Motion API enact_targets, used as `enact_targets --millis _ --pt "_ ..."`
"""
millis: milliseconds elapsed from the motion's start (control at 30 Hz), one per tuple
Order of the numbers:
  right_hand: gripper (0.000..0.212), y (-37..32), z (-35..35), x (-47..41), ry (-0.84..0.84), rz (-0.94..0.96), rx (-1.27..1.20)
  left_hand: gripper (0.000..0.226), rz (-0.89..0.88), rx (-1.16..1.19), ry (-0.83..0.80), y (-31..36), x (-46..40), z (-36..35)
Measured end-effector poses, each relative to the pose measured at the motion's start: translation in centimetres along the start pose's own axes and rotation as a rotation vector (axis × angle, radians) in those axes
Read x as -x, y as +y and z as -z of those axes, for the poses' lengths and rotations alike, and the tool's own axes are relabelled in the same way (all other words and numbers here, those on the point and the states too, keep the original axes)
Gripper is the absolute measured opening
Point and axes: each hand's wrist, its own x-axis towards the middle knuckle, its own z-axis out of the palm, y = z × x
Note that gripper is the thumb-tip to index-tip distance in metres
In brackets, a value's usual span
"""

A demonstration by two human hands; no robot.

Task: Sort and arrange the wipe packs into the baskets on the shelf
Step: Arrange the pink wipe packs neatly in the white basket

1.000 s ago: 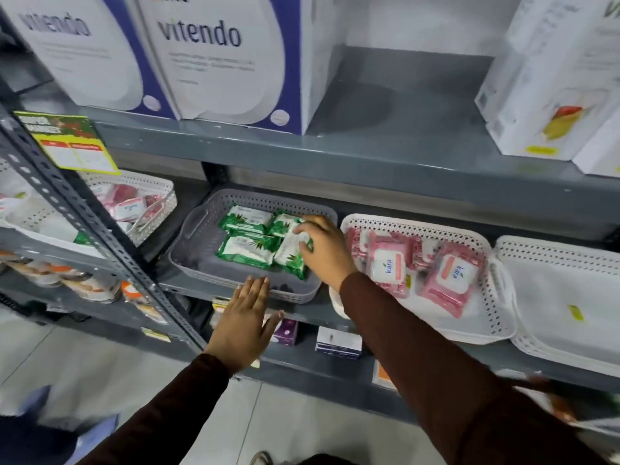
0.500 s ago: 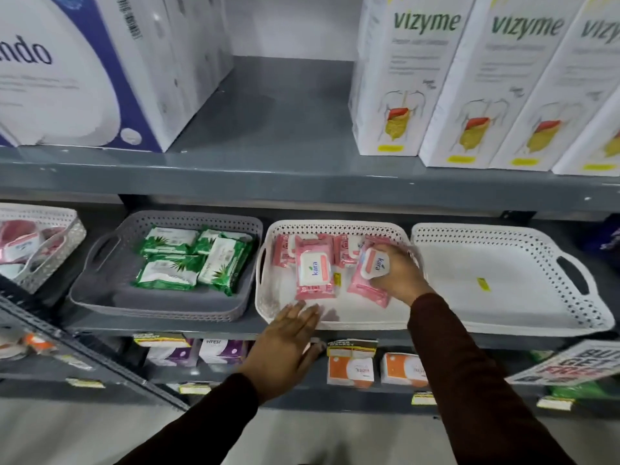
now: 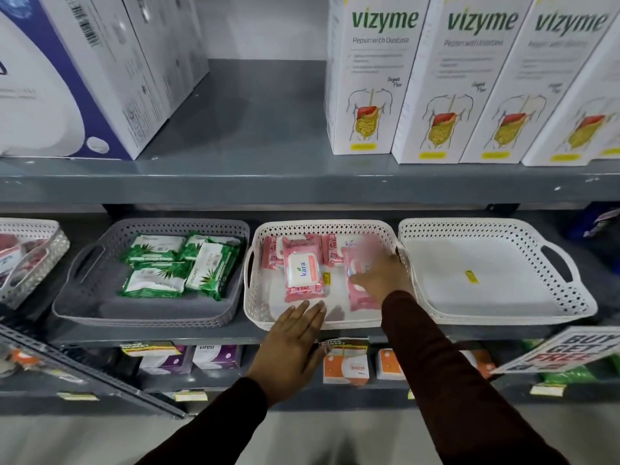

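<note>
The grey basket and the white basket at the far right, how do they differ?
The grey basket holds green wipe packs; the far-right white basket holds no packs, only a small yellow sticker. Their colours differ, grey against white. Both have perforated walls, side handles, and stand on the same shelf.

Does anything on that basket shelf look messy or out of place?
Slightly. In the grey perforated basket, one green wipe pack lies turned crosswise to the other green packs. The white perforated basket on the right holds only a small yellow sticker. Nothing looks spilled or damaged.
</note>
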Motion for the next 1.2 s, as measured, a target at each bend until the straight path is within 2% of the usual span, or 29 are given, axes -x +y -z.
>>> enact_targets --millis 67,133,200,333,500,633,733,867,967,1033,1067,1133,1200 --pt "0.076 0.3 0.4 0.1 -0.117 0.088 0.071 0.058 0.002 0.001 0.008 0.0 0.0 0.0" --pt "0.082 0.7 0.7 0.3 -0.215 0.15 0.047 0.057 0.006 -0.001 0.014 0.0 0.0 -0.1" --pt "0.082 1.1 0.7 0.4 -0.245 0.204 0.031 0.057 0.016 0.0 0.011 0.1 0.1 -0.2" --pt "0.077 0.9 0.6 0.9 -0.124 0.26 0.222 0.057 0.026 0.007 0.009 0.1 0.0 -0.3" --pt "0.061 1.7 0.4 0.2 -0.209 0.338 -0.002 0.057 0.034 0.015 0.011 0.3 0.2 -0.4" --pt "0.051 1.9 -0.1 0.6 -0.119 0.368 0.066 0.057 0.038 0.018 0.016 0.3 0.3 -0.5" --pt "0.051 2.2 -0.5 0.8 -0.078 0.368 0.06 0.057 0.04 0.006 0.029 0.5 0.2 -0.6" --pt "0.051 1.5 -0.2 0.4 -0.149 0.364 0.154 0.058 0.017 0.008 0.023 0.1 0.3 -0.7" --pt "0.046 -1.0 0.5 0.7 -0.081 0.51 0.084 0.058 0.017 -0.003 0.019 -0.4 0.6 -0.5" --pt "0.054 -3.0 0.5 1.0 -0.069 0.63 0.018 0.058 0.019 -0.014 0.025 -0.7 1.1 -0.4" --pt "0.068 -4.0 0.2 0.9 -0.106 0.686 0.038 0.059 0.021 -0.02 0.029 -0.9 1.5 -0.3" --pt "0.099 -5.9 -0.6 0.7 -0.181 0.796 0.216 0.059 0.036 -0.019 0.033 -1.3 2.1 -0.1" --pt "0.109 -7.4 -1.2 0.3 -0.219 0.873 0.385 0.059 0.061 -0.018 0.034 -1.9 2.7 0.3"
